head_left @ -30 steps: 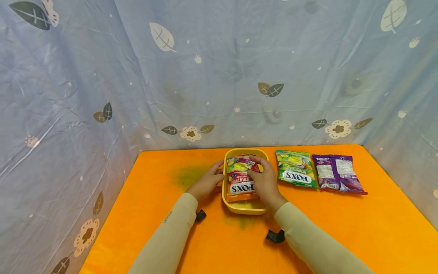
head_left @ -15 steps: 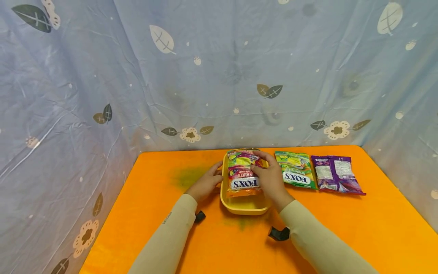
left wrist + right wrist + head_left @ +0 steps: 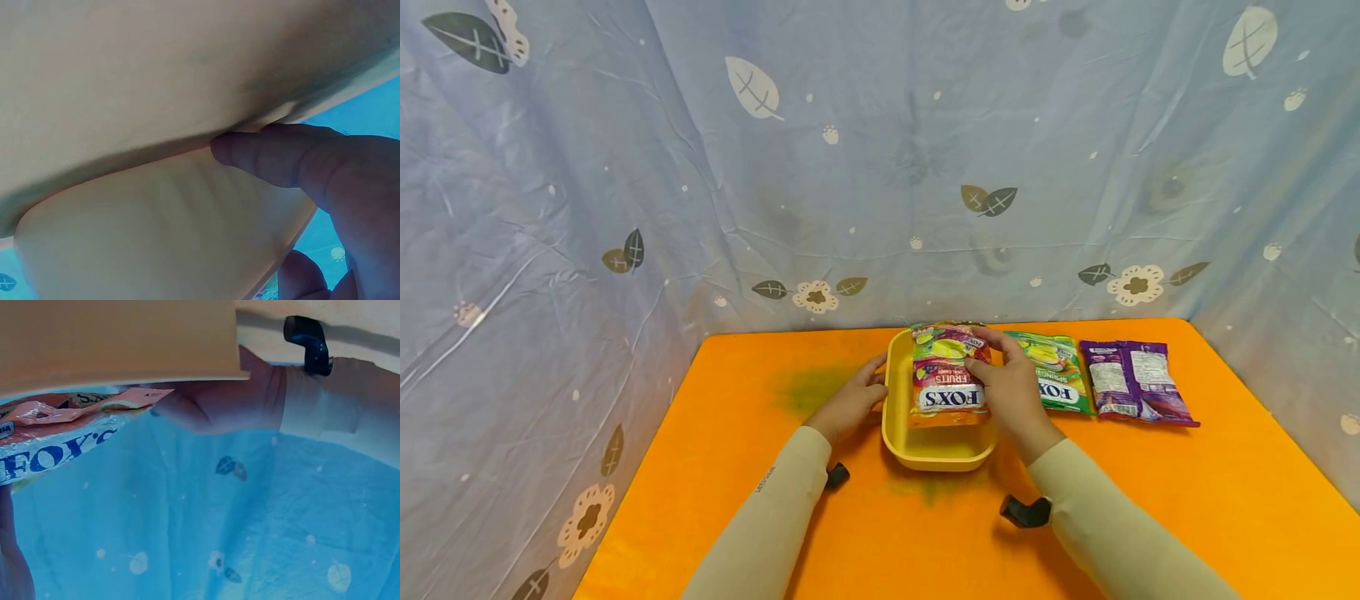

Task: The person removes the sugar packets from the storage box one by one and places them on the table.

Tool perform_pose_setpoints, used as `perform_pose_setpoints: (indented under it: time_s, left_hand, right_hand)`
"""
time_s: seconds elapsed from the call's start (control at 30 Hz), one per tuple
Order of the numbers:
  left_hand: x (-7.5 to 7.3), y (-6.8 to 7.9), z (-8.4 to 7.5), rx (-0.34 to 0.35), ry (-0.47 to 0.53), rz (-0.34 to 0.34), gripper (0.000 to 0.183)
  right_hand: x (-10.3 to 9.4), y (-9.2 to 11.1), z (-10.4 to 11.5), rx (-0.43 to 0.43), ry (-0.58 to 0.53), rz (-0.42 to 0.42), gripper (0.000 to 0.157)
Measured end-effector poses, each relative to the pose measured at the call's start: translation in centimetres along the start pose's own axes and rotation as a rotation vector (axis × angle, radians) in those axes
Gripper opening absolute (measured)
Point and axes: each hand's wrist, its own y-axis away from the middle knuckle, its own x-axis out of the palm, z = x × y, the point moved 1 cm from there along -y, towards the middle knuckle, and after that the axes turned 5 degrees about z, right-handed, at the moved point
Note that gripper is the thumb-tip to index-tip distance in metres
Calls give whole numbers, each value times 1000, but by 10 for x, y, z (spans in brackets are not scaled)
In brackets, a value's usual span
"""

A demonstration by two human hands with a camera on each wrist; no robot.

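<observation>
A yellow plastic tray (image 3: 936, 461) stands near the back of the table, its yellow bottom showing in front. My left hand (image 3: 850, 407) touches its left side; in the left wrist view, an extended finger (image 3: 269, 156) lies against the outer wall (image 3: 156, 231). With thumb and fingers, my right hand (image 3: 1015, 392) pinches the right edge of a red and orange Fox's Fruits candy bag (image 3: 943, 392). The bag overlaps the tray in the head view. In the right wrist view, the bag (image 3: 56, 450) shows at the left, partly behind the tray's wall (image 3: 125, 344).
To the right lie a green Fox's Spring Tea candy bag (image 3: 1060, 392), partly behind my right hand, and a purple bag (image 3: 1138, 379) with its printed back up. An orange cloth (image 3: 760, 517) covers the table. Patterned blue curtains (image 3: 865, 167) hang on three sides.
My right hand has lifted the Fruits candy bag off the tray's bottom and shifted it right, now overlapping the green bag from this view. The left hand stays at the tray's side.
</observation>
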Motion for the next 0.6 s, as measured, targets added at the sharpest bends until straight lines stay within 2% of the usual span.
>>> perform_pose_setpoints:
  time_s: [0.17,0.6]
  left_hand:
    - [0,0,0,10,16,3,68]
    - [-2,-3,4,7,28,10,69]
  right_hand:
    - [-11,0,2,-3,-68,-20,47]
    - [-47,5,5,4,-145,-66,48]
